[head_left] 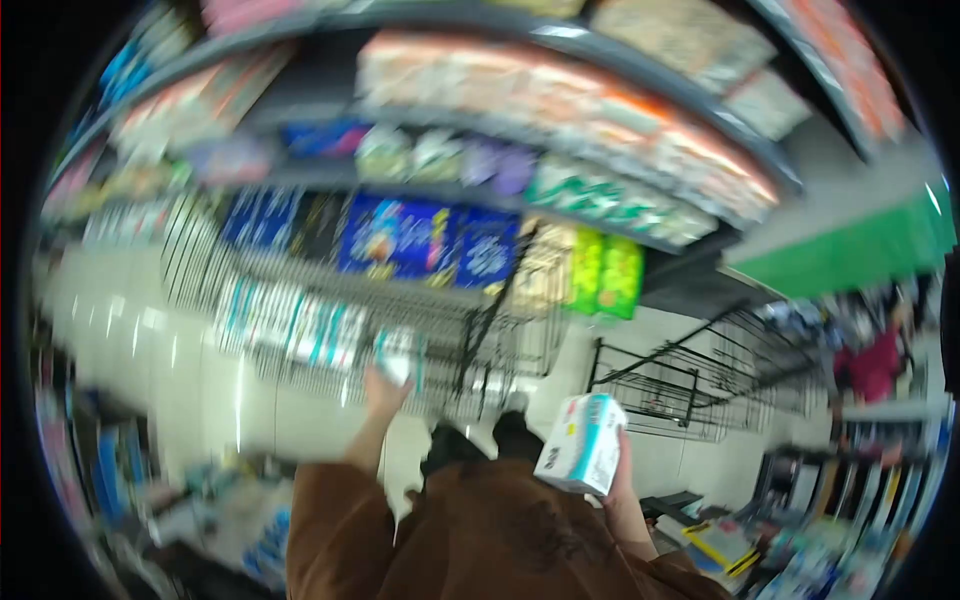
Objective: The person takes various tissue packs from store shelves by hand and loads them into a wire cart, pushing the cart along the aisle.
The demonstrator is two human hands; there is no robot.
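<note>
- Black wire rack (440, 318), just past L hand (384, 388): carries a row of white-and-teal cardboard boxes (290, 320), mostly L of that grip.
- Dark-grey metal shelving (560, 32), farther past L grip: blurry orange-and-white pkgs (560, 95) w/ green-and-white pkgs (615, 200) lower.
- Pale glossy tile floor (200, 390), below both grips; 2nd black wire rack (662, 357) beyond R hand (622, 475).

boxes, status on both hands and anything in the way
Right hand holding white box. Left hand at second box by wire rack, grip blurred. Nothing visibly blocking.

Glossy pale floor (200, 400), stocked grey shelves (570, 38)
</note>
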